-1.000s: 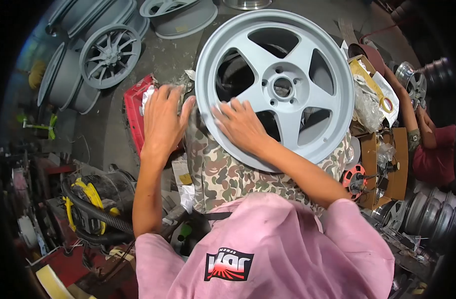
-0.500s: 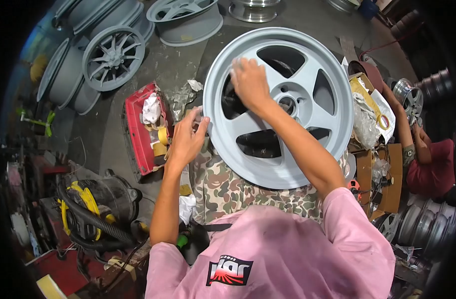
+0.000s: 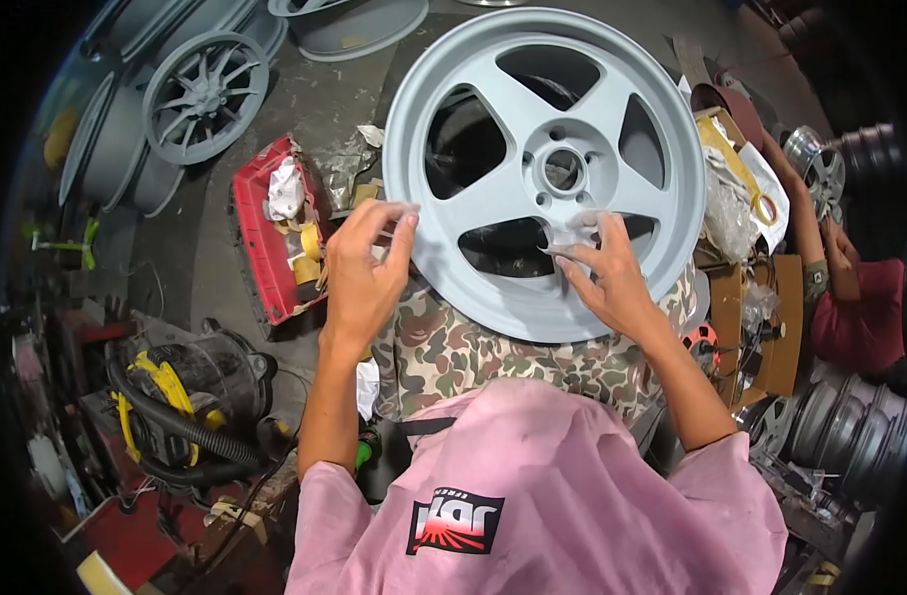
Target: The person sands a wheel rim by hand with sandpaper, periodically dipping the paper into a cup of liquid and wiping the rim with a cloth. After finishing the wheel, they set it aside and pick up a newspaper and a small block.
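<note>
Surface handwork seems under way on a pale grey five-spoke wheel (image 3: 604,177).
Nearest me, camouflage cloth (image 3: 453,347) lies under the wheel's near edge. The right hand (image 3: 612,283) is half-spread over the spoke pointing at the worker, the left (image 3: 366,268) curls narrow by the rim; whether either grip holds anything, I can't tell. Another stroke would call for flattened fingers. Face-up and round, the wheel has no long axis; beyond stands a multi-spoked wheel (image 3: 205,99).
</note>
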Action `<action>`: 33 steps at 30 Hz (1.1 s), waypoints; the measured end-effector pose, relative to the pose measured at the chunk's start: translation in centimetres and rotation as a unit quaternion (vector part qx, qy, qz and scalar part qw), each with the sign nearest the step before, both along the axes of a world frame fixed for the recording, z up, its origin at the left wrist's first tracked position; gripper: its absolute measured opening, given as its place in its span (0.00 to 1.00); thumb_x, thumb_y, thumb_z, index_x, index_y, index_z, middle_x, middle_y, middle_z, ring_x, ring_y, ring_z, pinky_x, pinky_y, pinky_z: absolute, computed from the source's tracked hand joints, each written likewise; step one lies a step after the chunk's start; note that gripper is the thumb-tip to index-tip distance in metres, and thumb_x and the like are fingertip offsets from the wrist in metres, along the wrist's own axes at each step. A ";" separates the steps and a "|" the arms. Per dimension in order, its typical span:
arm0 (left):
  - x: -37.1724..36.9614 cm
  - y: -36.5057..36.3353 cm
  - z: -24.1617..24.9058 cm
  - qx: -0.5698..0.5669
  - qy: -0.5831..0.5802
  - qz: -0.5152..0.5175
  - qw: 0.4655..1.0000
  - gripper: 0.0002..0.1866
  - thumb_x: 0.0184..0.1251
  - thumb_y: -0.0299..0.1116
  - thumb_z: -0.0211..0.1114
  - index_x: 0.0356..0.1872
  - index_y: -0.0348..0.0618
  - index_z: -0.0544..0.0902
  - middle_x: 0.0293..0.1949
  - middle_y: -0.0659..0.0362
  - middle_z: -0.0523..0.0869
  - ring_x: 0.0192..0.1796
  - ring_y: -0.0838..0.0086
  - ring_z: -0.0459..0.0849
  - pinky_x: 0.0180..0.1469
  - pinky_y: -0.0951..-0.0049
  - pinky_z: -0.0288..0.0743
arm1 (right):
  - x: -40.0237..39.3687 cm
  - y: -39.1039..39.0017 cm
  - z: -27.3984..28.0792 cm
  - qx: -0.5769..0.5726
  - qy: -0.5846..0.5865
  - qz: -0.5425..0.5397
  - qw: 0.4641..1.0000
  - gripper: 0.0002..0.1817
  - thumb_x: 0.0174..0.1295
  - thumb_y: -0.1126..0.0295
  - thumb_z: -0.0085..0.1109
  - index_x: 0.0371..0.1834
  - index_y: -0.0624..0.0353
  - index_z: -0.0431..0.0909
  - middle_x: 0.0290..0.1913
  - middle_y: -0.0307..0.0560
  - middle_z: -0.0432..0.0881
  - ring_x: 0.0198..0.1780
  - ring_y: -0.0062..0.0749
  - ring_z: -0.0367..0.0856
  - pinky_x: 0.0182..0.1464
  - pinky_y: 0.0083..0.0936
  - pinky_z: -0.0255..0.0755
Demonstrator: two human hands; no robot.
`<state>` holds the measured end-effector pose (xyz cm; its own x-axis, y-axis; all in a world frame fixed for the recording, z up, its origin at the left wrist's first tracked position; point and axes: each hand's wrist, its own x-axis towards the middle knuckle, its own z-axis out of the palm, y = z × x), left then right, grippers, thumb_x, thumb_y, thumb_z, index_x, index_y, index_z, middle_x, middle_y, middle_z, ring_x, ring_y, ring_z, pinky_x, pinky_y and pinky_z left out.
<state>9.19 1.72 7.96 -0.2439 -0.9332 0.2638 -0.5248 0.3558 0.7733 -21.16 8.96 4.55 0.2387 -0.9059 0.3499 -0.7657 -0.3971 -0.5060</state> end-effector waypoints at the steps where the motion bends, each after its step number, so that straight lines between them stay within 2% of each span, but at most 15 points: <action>1: -0.2 0.4 -0.5 -0.008 0.007 -0.020 1.000 0.08 0.70 0.26 0.70 0.46 0.32 0.87 0.39 0.50 0.87 0.40 0.61 0.88 0.46 0.66 0.81 | -0.4 0.8 -0.4 0.003 -0.001 -0.004 1.000 0.12 0.61 0.72 0.70 0.48 0.58 0.89 0.42 0.49 0.79 0.48 0.51 0.79 0.54 0.45 0.74; 2: -0.3 0.6 -0.9 -0.005 0.007 -0.023 1.000 0.08 0.70 0.26 0.70 0.46 0.32 0.87 0.39 0.50 0.87 0.40 0.61 0.88 0.46 0.66 0.81 | -0.7 1.9 -1.2 0.013 0.060 0.033 0.998 0.12 0.60 0.72 0.70 0.47 0.58 0.88 0.42 0.48 0.78 0.47 0.50 0.79 0.52 0.44 0.74; 3: -0.4 1.0 -1.3 -0.075 -0.101 -0.067 0.990 0.09 0.68 0.27 0.72 0.45 0.33 0.87 0.41 0.51 0.86 0.44 0.61 0.86 0.51 0.63 0.79 | -0.8 2.9 -2.0 0.024 0.120 0.072 0.990 0.12 0.59 0.72 0.70 0.46 0.59 0.87 0.42 0.48 0.78 0.47 0.48 0.78 0.50 0.44 0.74; 4: -0.4 1.3 -1.8 -0.145 -0.206 -0.110 0.962 0.10 0.65 0.29 0.74 0.43 0.34 0.88 0.43 0.51 0.85 0.48 0.61 0.85 0.56 0.60 0.78 | -0.6 4.0 -3.2 0.027 0.120 0.072 0.990 0.12 0.59 0.72 0.70 0.46 0.59 0.87 0.42 0.48 0.78 0.47 0.48 0.78 0.50 0.44 0.74; 5: -0.6 2.0 -3.0 -0.136 -0.237 -0.151 0.950 0.14 0.63 0.38 0.76 0.41 0.36 0.87 0.44 0.53 0.82 0.54 0.59 0.81 0.68 0.53 0.70 | -0.4 5.0 -4.6 0.053 0.118 0.082 0.988 0.11 0.59 0.72 0.69 0.45 0.60 0.86 0.42 0.48 0.78 0.47 0.46 0.78 0.49 0.44 0.74; 8: -2.5 5.0 -6.5 -0.142 -0.314 -0.219 0.913 0.19 0.65 0.44 0.74 0.45 0.38 0.87 0.49 0.54 0.83 0.56 0.59 0.81 0.72 0.53 0.68 | 0.2 5.6 -5.9 0.106 0.117 0.090 0.983 0.06 0.61 0.73 0.65 0.41 0.59 0.83 0.43 0.49 0.79 0.49 0.44 0.79 0.49 0.41 0.75; 11: -5.1 7.6 -8.2 -0.114 -0.306 -0.298 0.897 0.23 0.67 0.50 0.72 0.49 0.39 0.87 0.52 0.55 0.82 0.60 0.61 0.78 0.76 0.51 0.62 | 1.0 4.2 -5.3 0.077 0.096 0.087 0.989 0.06 0.61 0.73 0.64 0.40 0.59 0.81 0.43 0.49 0.78 0.49 0.44 0.79 0.49 0.41 0.75; 14: -5.2 6.9 -9.7 -0.106 -0.288 -0.307 0.901 0.23 0.69 0.50 0.70 0.50 0.39 0.87 0.54 0.56 0.81 0.61 0.63 0.77 0.77 0.53 0.62 | 1.5 2.8 -5.1 0.055 0.107 0.141 0.983 0.06 0.62 0.73 0.64 0.40 0.59 0.80 0.45 0.49 0.78 0.51 0.46 0.79 0.51 0.41 0.75; 16: -3.7 4.8 -9.0 -0.108 -0.302 -0.292 0.901 0.21 0.69 0.47 0.70 0.49 0.39 0.87 0.52 0.55 0.82 0.59 0.62 0.79 0.77 0.52 0.63 | 1.6 2.4 -5.2 0.155 0.126 0.161 0.967 0.07 0.61 0.74 0.64 0.41 0.60 0.80 0.47 0.50 0.79 0.54 0.47 0.78 0.52 0.41 0.75; 19: -1.0 1.4 -7.0 -0.166 -0.305 -0.222 0.911 0.17 0.67 0.40 0.73 0.48 0.38 0.87 0.49 0.54 0.83 0.56 0.59 0.82 0.75 0.50 0.67 | 1.0 2.8 -4.2 0.160 0.075 0.112 0.978 0.09 0.60 0.75 0.65 0.43 0.60 0.80 0.46 0.50 0.80 0.53 0.47 0.79 0.51 0.41 0.76; 21: -0.1 0.0 -4.9 -0.182 -0.251 -0.161 0.937 0.14 0.65 0.32 0.75 0.48 0.37 0.87 0.47 0.52 0.83 0.53 0.55 0.84 0.71 0.49 0.72 | 0.7 3.7 -4.7 0.164 0.060 0.085 0.981 0.10 0.59 0.76 0.65 0.43 0.60 0.80 0.44 0.50 0.80 0.51 0.47 0.79 0.51 0.41 0.77; 24: 0.1 -0.5 -3.1 -0.176 -0.210 -0.119 0.954 0.12 0.66 0.31 0.74 0.45 0.35 0.87 0.49 0.51 0.82 0.55 0.55 0.83 0.71 0.49 0.73 | 1.6 4.0 -4.5 0.162 0.050 0.058 0.984 0.10 0.58 0.77 0.66 0.43 0.60 0.80 0.41 0.50 0.80 0.47 0.48 0.80 0.49 0.43 0.78; 29: 2.4 -1.0 -1.5 -0.183 -0.162 -0.034 0.969 0.10 0.66 0.27 0.72 0.46 0.35 0.88 0.48 0.50 0.86 0.51 0.55 0.85 0.56 0.56 0.77 | 2.6 3.5 -3.4 0.154 0.085 0.054 0.983 0.07 0.57 0.77 0.65 0.40 0.61 0.82 0.39 0.51 0.80 0.45 0.49 0.82 0.47 0.45 0.79; 31: 3.8 -1.4 -1.7 -0.167 -0.138 0.005 0.976 0.09 0.67 0.26 0.72 0.46 0.34 0.88 0.47 0.50 0.87 0.50 0.55 0.85 0.55 0.57 0.78 | 2.0 4.2 -4.5 0.186 0.126 0.038 0.974 0.06 0.61 0.73 0.68 0.39 0.62 0.83 0.40 0.54 0.80 0.44 0.54 0.82 0.46 0.47 0.78; 33: 5.0 -1.9 -2.4 -0.160 -0.113 0.058 0.979 0.07 0.70 0.25 0.70 0.44 0.32 0.89 0.44 0.50 0.87 0.47 0.57 0.87 0.51 0.62 0.79 | 2.4 4.5 -6.4 0.196 0.111 0.026 0.974 0.05 0.61 0.74 0.65 0.39 0.62 0.83 0.41 0.53 0.81 0.46 0.52 0.83 0.47 0.46 0.79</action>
<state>14.15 -0.23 5.53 -0.2279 -0.8358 0.4995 -0.7201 0.4900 0.4913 -18.74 13.45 -1.87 0.3179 -0.9443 -0.0856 -0.8573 -0.2477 -0.4513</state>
